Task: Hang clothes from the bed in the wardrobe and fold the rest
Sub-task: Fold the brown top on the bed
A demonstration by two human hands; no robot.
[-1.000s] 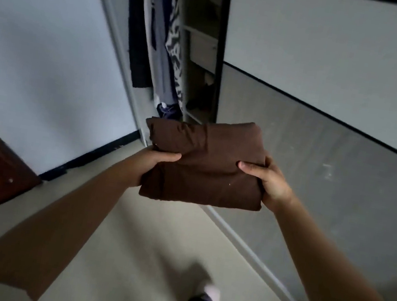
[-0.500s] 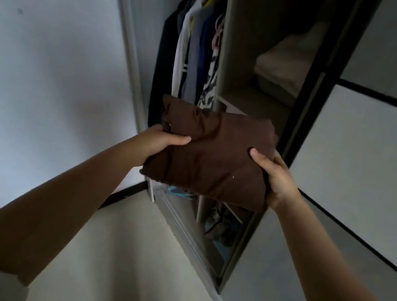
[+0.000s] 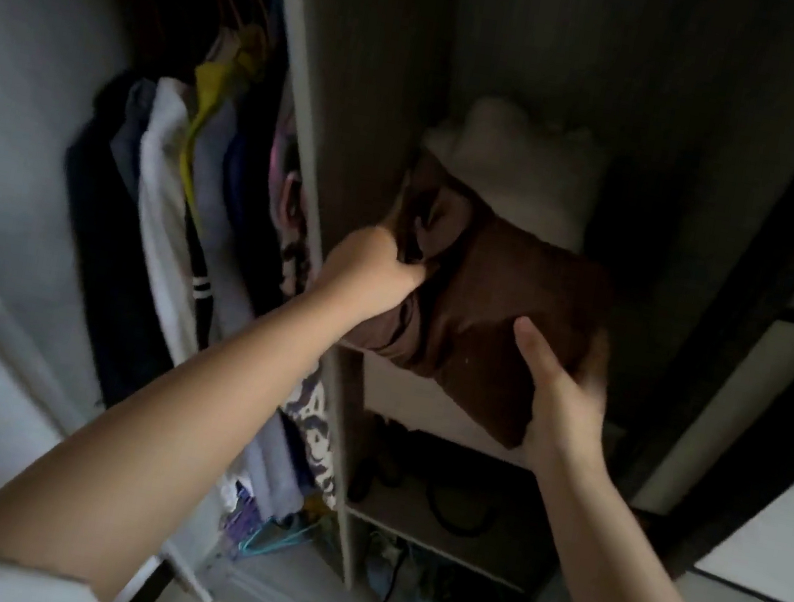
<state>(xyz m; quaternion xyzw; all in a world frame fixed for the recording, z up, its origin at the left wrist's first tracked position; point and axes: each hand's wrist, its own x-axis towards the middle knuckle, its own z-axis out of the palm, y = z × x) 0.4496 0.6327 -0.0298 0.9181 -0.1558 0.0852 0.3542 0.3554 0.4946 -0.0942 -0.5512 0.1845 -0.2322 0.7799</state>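
A folded brown garment (image 3: 492, 310) is partly inside the wardrobe's upper shelf compartment, its far end tucked in below a pale folded bundle (image 3: 524, 175). My left hand (image 3: 370, 275) grips its left edge with curled fingers. My right hand (image 3: 559, 399) holds its near right corner from below, thumb on top. The garment's near edge overhangs the shelf front (image 3: 425, 404). Part of the garment's underside is hidden by my hands.
Several clothes hang on the rail (image 3: 183, 194) in the left compartment, behind a vertical divider (image 3: 316, 142). Lower shelves hold dark cords (image 3: 450, 507) and mixed items (image 3: 423, 581). A dark sliding-door frame (image 3: 745, 324) stands at right. Turquoise hangers (image 3: 279, 537) lie low.
I have stepped up to the wardrobe. Both hands have pushed the brown garment forward and up into the shelf compartment, and it has tilted.
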